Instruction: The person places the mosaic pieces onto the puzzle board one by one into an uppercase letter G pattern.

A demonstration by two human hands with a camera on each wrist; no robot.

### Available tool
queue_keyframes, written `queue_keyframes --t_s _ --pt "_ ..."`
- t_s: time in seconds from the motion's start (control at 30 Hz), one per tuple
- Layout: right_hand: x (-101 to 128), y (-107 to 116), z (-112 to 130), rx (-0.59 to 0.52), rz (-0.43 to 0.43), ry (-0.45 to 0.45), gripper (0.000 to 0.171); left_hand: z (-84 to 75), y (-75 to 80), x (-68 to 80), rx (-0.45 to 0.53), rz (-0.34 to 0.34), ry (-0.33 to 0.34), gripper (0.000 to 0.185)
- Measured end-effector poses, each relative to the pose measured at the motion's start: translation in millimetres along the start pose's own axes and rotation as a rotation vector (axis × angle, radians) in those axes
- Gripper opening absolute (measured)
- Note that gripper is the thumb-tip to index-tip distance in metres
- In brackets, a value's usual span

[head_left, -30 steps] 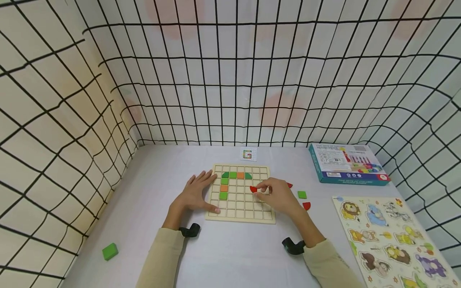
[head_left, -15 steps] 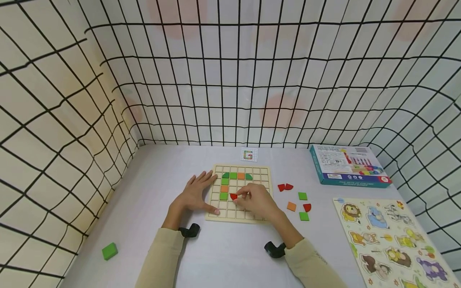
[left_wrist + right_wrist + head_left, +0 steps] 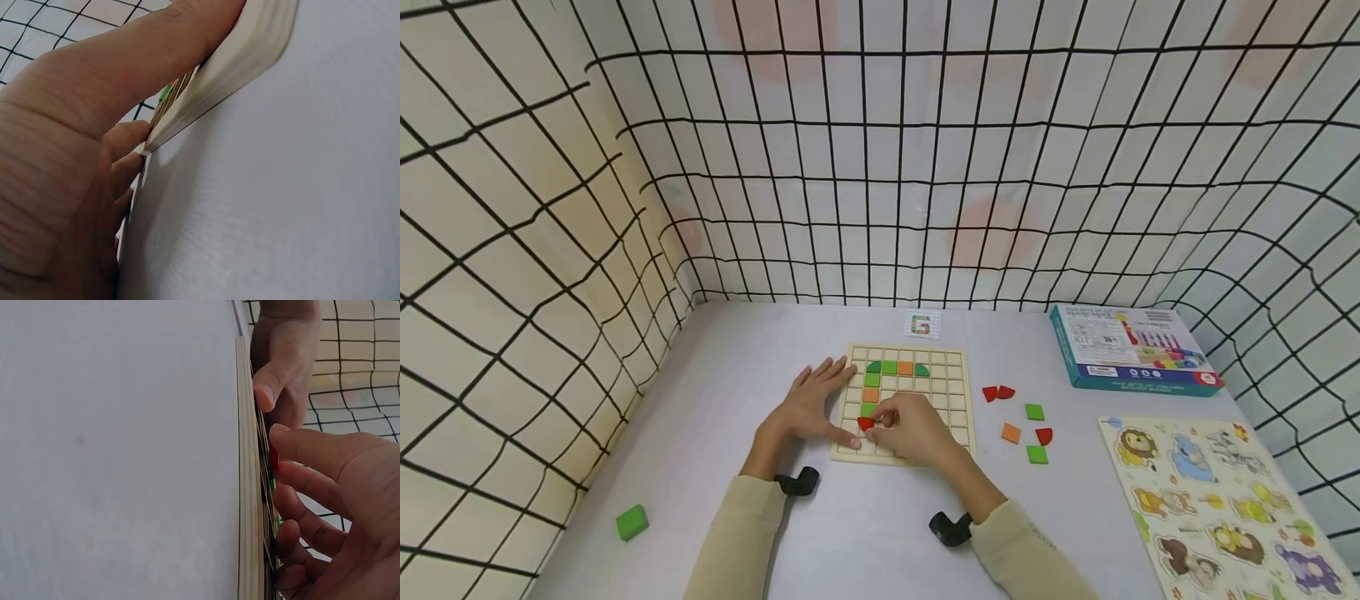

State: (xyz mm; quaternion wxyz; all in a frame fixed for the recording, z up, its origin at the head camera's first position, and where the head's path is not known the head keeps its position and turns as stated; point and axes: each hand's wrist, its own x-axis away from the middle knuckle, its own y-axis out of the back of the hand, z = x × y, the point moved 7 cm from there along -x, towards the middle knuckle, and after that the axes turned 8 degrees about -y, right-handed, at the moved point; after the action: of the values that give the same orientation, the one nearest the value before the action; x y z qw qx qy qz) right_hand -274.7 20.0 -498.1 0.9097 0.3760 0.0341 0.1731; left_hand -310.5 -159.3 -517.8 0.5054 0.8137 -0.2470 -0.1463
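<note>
R hand (image 3: 917, 432) pinches red quarter-circle piece (image 3: 866, 423) w/ curled fingers, low-left on wooden grid board (image 3: 955, 392), under green square. L hand (image 3: 808, 408) flat, fingers straight, pressing board's left edge on worktop.

Both forearms, in pale beige sleeves, reach forward side by side, each with a black wrist mount just behind the cuff; the left hand (image 3: 808, 406) lies flat, palm down, fingers straight and spread forward, thumb stretched out to the right; the right hand (image 3: 913, 427) sits just beside it, knuckles up, fingers curled, thumb and fingertips (image 3: 284, 434) pinched together at its left edge, close to the left thumb; the right forearm angles in from the lower right.
</note>
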Motion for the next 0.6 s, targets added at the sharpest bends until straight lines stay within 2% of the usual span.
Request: queue_keyframes --t_s 0.6 --pt "3.6 2.1 -2.3 -0.021 -0.029 0.006 0.018 -0.2 -2.7 -0.9 -0.005 0.015 0.012 0.133"
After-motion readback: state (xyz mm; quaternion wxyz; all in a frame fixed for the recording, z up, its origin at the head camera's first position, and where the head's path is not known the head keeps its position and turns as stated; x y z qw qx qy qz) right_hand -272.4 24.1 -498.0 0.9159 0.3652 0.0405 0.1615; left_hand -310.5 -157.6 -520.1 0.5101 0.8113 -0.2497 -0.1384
